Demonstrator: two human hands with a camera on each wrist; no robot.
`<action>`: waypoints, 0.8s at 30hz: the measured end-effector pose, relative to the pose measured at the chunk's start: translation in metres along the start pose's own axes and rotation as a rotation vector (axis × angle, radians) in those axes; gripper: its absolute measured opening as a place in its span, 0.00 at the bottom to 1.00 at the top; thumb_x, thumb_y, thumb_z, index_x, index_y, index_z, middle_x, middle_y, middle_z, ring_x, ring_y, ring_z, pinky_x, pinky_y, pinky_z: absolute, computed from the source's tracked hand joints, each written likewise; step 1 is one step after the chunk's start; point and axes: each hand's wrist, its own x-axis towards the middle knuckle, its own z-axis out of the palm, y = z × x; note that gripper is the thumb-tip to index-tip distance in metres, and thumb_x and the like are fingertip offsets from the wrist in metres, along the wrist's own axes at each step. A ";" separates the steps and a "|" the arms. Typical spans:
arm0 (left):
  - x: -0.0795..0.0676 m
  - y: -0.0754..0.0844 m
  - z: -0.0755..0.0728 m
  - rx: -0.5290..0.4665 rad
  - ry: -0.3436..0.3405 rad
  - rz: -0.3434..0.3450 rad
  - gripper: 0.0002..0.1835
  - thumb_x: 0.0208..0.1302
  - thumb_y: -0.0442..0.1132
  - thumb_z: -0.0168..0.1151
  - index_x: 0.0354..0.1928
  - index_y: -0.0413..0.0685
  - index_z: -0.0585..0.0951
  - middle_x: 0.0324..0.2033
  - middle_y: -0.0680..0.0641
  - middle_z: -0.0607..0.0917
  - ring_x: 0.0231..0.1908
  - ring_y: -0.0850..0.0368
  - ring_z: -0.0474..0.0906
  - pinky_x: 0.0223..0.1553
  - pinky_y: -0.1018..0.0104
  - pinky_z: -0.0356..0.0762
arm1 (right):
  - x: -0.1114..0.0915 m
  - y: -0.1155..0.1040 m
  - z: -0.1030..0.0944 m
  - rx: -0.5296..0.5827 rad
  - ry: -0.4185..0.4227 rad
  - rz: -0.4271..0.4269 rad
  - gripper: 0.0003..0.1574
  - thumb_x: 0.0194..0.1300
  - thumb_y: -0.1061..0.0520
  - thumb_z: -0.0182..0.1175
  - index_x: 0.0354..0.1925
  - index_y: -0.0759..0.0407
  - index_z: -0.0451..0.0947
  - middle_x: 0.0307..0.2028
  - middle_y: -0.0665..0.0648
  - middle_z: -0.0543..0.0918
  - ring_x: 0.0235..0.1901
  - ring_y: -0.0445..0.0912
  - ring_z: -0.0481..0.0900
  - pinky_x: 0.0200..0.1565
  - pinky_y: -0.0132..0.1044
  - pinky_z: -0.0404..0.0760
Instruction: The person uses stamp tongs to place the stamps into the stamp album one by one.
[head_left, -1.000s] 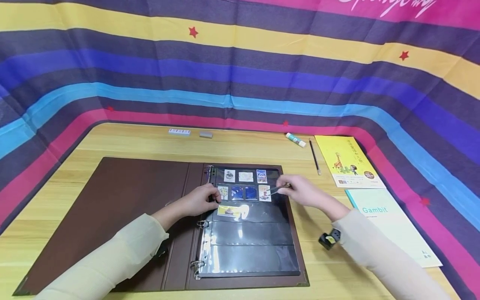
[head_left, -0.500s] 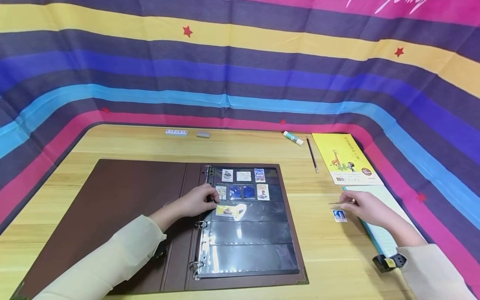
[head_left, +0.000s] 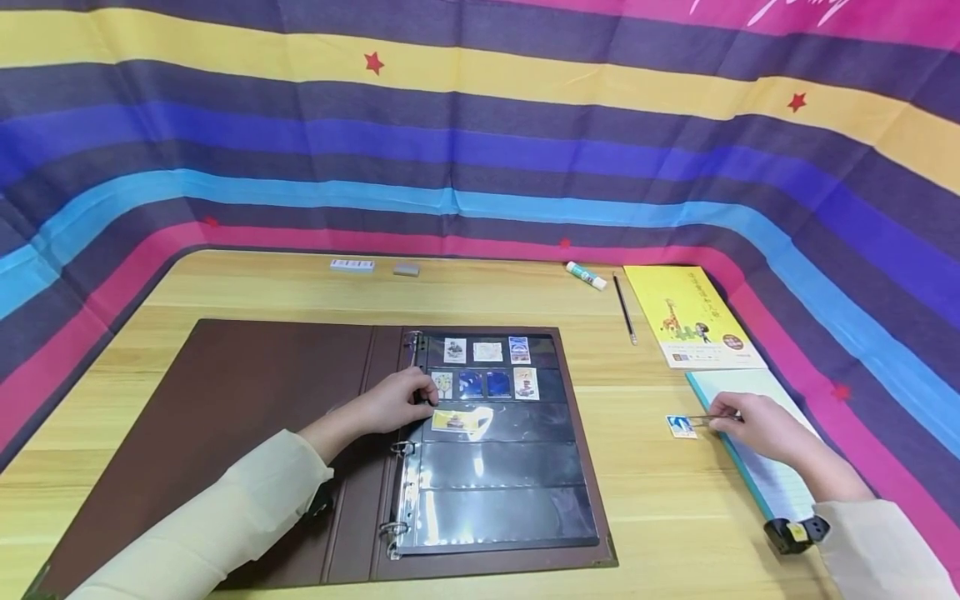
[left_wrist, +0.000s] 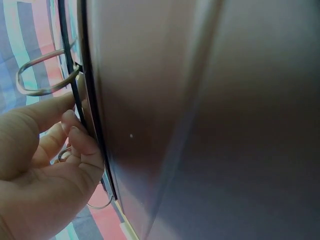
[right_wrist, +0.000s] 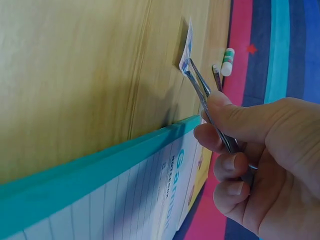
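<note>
My right hand (head_left: 757, 423) holds metal tweezers (right_wrist: 193, 84) between thumb and fingers. Their tips meet the edge of a blue-and-white stamp (head_left: 681, 427), which is tilted in the right wrist view, close to the table by the notebook (head_left: 772, 437). My left hand (head_left: 393, 402) rests with bent fingers at the left margin of a black stock page (head_left: 510, 467) in an open brown binder (head_left: 292, 392). In the left wrist view its fingertips touch the page edge beside a metal ring (left_wrist: 40, 91); whether they pinch it is unclear. Several stamps (head_left: 498, 384) sit in the page's upper rows.
At the back lie a white-and-blue box-like item (head_left: 352, 266), a grey eraser (head_left: 407, 270), a glue stick (head_left: 586, 276) and a pencil (head_left: 625, 310). A yellow booklet (head_left: 690, 317) lies beyond the notebook. Striped cloth (head_left: 480, 150) surrounds the table.
My right hand has moved from the page's second row to the notebook with the tweezers, whose tips have come to the blue stamp. The notebook's cover no longer shows; lined paper does. My left hand stays.
</note>
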 end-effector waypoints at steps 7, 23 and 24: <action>-0.001 0.002 -0.001 0.007 -0.001 -0.001 0.03 0.49 0.32 0.57 0.27 0.45 0.73 0.28 0.50 0.68 0.30 0.57 0.65 0.31 0.66 0.65 | 0.010 -0.014 0.004 0.011 -0.012 -0.022 0.07 0.46 0.62 0.60 0.23 0.54 0.70 0.19 0.45 0.70 0.21 0.37 0.66 0.25 0.36 0.66; -0.001 0.003 0.000 0.009 0.008 -0.011 0.04 0.49 0.32 0.57 0.27 0.45 0.73 0.27 0.50 0.68 0.29 0.58 0.65 0.31 0.67 0.65 | 0.047 -0.049 0.010 0.101 -0.054 -0.112 0.07 0.47 0.61 0.60 0.22 0.53 0.70 0.20 0.45 0.71 0.23 0.39 0.68 0.27 0.35 0.67; -0.001 0.003 0.000 0.009 0.008 -0.010 0.04 0.49 0.32 0.57 0.27 0.45 0.73 0.27 0.50 0.68 0.29 0.57 0.65 0.31 0.67 0.65 | 0.048 -0.047 0.010 0.102 -0.056 -0.113 0.07 0.47 0.62 0.60 0.22 0.53 0.70 0.20 0.45 0.71 0.23 0.39 0.68 0.27 0.35 0.68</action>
